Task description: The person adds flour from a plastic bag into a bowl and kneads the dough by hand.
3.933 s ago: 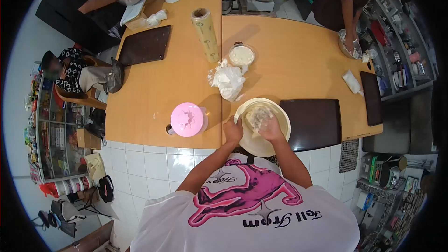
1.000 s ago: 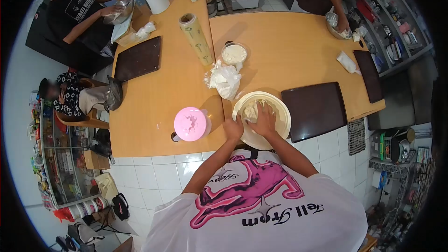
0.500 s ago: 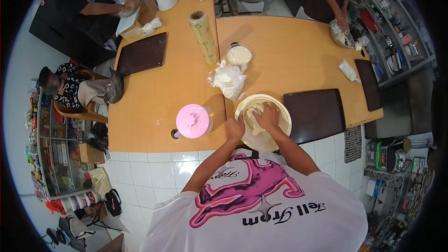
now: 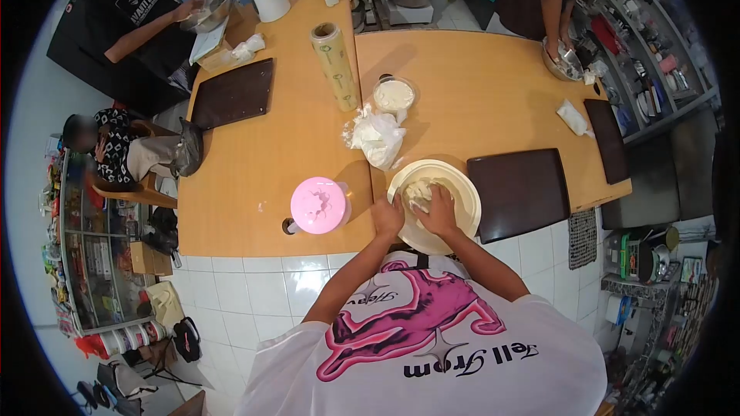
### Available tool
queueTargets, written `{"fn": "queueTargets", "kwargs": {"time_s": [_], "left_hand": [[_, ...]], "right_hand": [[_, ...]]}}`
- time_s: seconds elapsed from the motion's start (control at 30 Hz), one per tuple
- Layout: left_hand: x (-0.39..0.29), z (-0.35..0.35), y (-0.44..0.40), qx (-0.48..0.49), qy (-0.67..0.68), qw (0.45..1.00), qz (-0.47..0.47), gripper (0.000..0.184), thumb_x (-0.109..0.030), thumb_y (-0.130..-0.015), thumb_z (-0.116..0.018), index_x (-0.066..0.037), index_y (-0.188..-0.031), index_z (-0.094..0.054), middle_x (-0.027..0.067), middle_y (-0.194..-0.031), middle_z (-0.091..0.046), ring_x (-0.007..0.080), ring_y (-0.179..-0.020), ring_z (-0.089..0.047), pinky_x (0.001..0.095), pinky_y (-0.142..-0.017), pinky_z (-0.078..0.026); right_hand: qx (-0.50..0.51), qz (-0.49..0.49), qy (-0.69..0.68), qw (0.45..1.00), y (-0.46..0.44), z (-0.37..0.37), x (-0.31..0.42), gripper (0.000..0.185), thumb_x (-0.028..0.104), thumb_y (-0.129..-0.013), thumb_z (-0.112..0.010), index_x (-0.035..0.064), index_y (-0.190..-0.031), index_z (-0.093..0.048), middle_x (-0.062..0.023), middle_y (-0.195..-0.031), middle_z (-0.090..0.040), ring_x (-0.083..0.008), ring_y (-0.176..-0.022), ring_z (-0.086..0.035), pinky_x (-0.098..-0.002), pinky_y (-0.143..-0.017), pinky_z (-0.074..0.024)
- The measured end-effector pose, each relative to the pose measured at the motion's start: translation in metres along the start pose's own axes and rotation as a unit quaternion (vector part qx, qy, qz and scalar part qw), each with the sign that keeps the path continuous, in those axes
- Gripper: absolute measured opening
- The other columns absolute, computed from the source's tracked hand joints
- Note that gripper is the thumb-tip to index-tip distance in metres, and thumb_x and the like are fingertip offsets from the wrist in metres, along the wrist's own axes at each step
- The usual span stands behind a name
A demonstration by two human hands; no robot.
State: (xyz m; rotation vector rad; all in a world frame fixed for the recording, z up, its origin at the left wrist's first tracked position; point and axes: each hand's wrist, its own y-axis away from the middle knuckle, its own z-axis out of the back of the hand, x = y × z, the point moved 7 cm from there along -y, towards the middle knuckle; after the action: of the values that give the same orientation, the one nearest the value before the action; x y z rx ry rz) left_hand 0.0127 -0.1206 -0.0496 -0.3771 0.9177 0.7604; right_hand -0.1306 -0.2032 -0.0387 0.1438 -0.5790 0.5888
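Partly hidden, the right fingers press dough; the left hand grips the bowl's rim.

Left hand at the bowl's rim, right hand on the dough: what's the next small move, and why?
I'd probably press and fold the dough with the right hand, the left hand steadying the bowl. The dough looks lumpy, the right fingers are on it, and the left hand grips the rim.

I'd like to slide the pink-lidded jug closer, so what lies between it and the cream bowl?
The left hand, at the rim of the bowl, then bare tabletop next to the jug, as the head view shows.
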Motion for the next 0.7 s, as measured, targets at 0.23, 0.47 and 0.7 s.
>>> {"fn": "queueTargets", "kwargs": {"time_s": [0.23,0.47,0.7], "left_hand": [[0.008,-0.005,0.0,0.007,-0.015,1.0,0.007,0.026,-0.023,-0.089,-0.06,0.003,-0.087,-0.062,0.0281,-0.076,-0.063,0.0465,-0.072,-0.062,0.0514,-0.063,-0.049],[0.011,-0.008,-0.001,0.008,-0.001,1.0,-0.014,0.026,-0.022,-0.089,-0.06,0.004,-0.089,-0.062,0.0287,-0.076,-0.063,0.0481,-0.072,-0.062,0.0514,-0.062,-0.048],[0.013,-0.009,-0.002,0.004,0.012,1.0,-0.02,0.026,-0.02,-0.089,-0.06,0.007,-0.089,-0.062,0.0303,-0.076,-0.062,0.0485,-0.073,-0.061,0.0508,-0.064,-0.048]], "right_hand": [[0.084,0.017,0.017,0.996,0.002,0.02,0.004,0.064,0.03,-0.073,-0.075,-0.0028,-0.121,-0.048,-0.0238,-0.115,-0.053,-0.0405,-0.11,-0.05,-0.0472,-0.094,-0.0401],[-0.037,-0.079,-0.049,0.995,-0.02,0.007,-0.02,0.078,0.035,-0.069,-0.078,-0.0002,-0.128,-0.042,-0.0213,-0.114,-0.059,-0.0375,-0.112,-0.053,-0.049,-0.091,-0.0416],[0.012,-0.114,-0.007,0.993,-0.024,0.01,-0.007,0.069,0.043,-0.069,-0.077,-0.0001,-0.119,-0.055,-0.025,-0.118,-0.058,-0.0388,-0.116,-0.052,-0.0526,-0.095,-0.0396]]}}
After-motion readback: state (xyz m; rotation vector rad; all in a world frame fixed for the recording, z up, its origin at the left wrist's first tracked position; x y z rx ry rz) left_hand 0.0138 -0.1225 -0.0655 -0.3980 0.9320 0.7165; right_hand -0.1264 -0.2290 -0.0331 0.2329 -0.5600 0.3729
